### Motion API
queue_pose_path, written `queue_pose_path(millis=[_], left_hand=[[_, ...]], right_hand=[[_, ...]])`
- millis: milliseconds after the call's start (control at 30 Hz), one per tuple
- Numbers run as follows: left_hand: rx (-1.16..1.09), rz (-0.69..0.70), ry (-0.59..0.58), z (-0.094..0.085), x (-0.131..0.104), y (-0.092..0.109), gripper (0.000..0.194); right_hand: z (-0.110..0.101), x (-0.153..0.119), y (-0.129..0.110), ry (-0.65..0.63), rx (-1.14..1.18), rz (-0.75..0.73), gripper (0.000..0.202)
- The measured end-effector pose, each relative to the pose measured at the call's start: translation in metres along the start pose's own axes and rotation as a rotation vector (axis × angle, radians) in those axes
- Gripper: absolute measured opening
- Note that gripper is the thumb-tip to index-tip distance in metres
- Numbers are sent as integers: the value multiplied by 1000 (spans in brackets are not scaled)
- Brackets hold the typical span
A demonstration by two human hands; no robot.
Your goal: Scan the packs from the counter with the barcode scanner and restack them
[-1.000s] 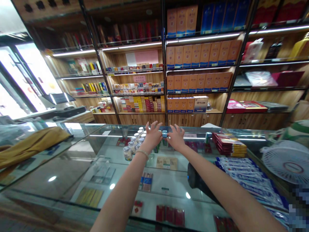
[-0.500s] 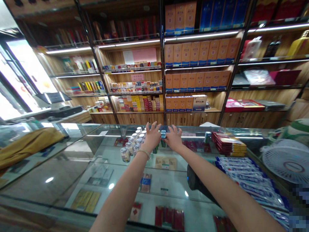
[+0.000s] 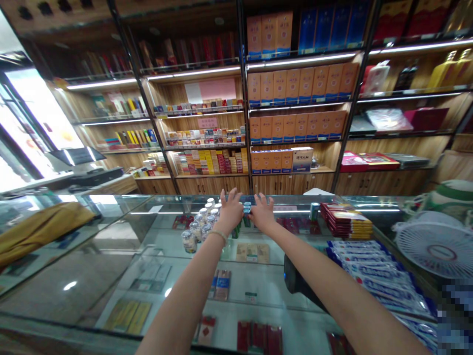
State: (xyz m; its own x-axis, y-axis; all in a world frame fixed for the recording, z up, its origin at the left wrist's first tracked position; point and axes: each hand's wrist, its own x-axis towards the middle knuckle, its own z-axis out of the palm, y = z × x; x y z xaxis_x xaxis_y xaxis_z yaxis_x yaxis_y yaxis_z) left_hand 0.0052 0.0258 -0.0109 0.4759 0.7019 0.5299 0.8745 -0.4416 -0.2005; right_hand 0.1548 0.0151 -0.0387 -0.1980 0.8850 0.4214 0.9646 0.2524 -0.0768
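Reaching forward over a long glass counter (image 3: 266, 271), the person's two arms cross its clear top, through which rows of flat packs (image 3: 258, 337) show below. Behind it, lit wooden shelving (image 3: 343, 160) fills the wall, lined with orange boxes (image 3: 291, 128) and tall blue boxes (image 3: 328, 29); bright windows (image 3: 25, 118) and a monitor (image 3: 77, 157) stand at the left.

At the counter's far side, the left hand (image 3: 231, 216) and right hand (image 3: 263, 216) flank small blue-topped containers (image 3: 247, 207), which sit between them. The fingers of both hands are spread and raised; whether either has hold of the containers cannot be told.

White-lidded jars (image 3: 195, 230) crowd just beside the left hand, which hides some of them. The right forearm passes over a dark device (image 3: 291, 276), partly covering it. To the right lie blue-and-white packets (image 3: 377, 276), a red-and-gold stack (image 3: 345, 221) and, close by, an upright can (image 3: 314, 212); a white fan (image 3: 436, 251) stands beyond the packets. A mustard cloth (image 3: 40, 229) lies well apart at the left.
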Motion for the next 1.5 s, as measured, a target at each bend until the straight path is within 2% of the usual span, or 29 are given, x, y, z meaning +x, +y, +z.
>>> queue_pose_path(millis=[233,467,567,833,1000,1267,1500], left_hand=[[23,-25,12,-11,-1,-2,23],[46,-39,41,-21,-7,4,56],[38,-41,57,-23,-12,12,59],[22,-48,128,-27,-25,40,55],[-22,-59,171,-29,-24,63,51],[-55,-48,176,-35,-10,107,47],[-102,-16,181,-36,14,133,45]], right_hand=[[-11,-1,0,2,-20,10,34],[-22,-16,22,52,-26,3,66],[-26,-28,33,43,-2,1,72],[-41,-53,53,72,-6,19,69],[-54,-67,71,131,-21,25,65],[-68,-95,104,146,-53,87,63],[-83,-107,145,121,-81,170,64]])
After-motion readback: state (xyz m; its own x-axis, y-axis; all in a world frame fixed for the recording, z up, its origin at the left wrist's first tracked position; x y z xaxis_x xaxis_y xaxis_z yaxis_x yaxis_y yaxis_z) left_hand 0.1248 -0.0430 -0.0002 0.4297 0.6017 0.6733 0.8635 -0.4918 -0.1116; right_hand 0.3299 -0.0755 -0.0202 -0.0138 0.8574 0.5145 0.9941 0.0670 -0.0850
